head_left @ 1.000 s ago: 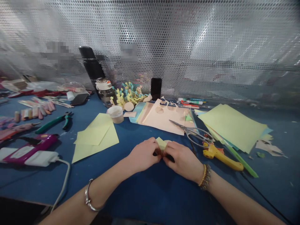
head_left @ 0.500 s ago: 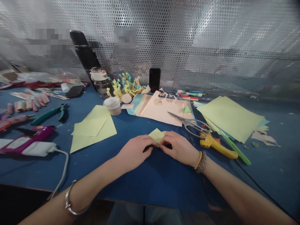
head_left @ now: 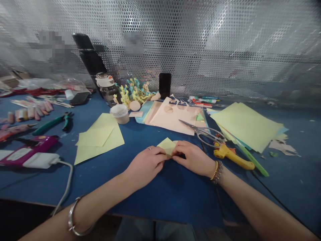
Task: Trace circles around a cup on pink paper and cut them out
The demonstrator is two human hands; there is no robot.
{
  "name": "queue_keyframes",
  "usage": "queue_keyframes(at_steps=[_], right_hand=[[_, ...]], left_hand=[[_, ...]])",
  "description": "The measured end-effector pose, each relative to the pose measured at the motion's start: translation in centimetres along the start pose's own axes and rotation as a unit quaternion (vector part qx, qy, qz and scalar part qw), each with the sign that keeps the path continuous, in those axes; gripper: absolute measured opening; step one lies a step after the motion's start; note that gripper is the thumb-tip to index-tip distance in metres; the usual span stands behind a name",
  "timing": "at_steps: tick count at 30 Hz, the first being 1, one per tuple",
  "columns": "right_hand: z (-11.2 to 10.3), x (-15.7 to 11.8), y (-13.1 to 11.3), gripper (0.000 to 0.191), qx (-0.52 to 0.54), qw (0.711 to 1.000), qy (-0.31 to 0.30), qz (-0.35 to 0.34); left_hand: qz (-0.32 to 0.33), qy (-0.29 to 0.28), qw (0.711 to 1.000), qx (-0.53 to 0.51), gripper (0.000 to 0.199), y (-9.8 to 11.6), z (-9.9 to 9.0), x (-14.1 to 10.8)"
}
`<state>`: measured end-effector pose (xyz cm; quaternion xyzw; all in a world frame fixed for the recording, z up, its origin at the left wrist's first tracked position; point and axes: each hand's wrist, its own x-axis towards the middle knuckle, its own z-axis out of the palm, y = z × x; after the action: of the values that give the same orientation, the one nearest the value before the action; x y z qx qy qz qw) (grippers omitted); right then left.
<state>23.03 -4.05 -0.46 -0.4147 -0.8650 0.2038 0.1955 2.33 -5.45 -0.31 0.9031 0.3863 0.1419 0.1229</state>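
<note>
Folded pale-yellow paper (head_left: 167,146) sat between the two hands, low over the blue bench (head_left: 170,187), with one pointed corner showing above the fingers. At far left lay green-handled pliers (head_left: 54,123), then two loose pale-yellow sheets (head_left: 99,140). The left hand (head_left: 146,165), with a metal bangle (head_left: 71,217) on its wrist, held the paper's left side in a narrow pinch. The right hand (head_left: 190,158), with beaded bracelets (head_left: 217,172) at its wrist, pinched the right side just as tightly. Beyond it lay steel scissors (head_left: 210,137), then a yellow-handled tool (head_left: 232,157), and at right a stack of pale-yellow paper (head_left: 247,125).
</note>
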Motion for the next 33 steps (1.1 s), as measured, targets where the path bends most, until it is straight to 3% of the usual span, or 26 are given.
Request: queue_keyframes(at_steps=[13,24,33], right_hand=[[0.0,-0.2,0.3,0.008,-0.009,0.999,0.005,-0.031],[0.0,-0.2,0.2,0.006,-0.015,0.999,0.002,-0.032],[0.2,-0.2,0.1,0.006,-0.026,0.999,0.015,-0.037]], left_hand=[[-0.028,-0.002,1.0,-0.006,0.023,0.3,0.0,0.3],[-0.057,-0.037,0.997,0.019,0.011,0.5,-0.6,1.6],[-0.059,-0.074,0.99,0.104,0.026,1.2,-0.6,2.2]])
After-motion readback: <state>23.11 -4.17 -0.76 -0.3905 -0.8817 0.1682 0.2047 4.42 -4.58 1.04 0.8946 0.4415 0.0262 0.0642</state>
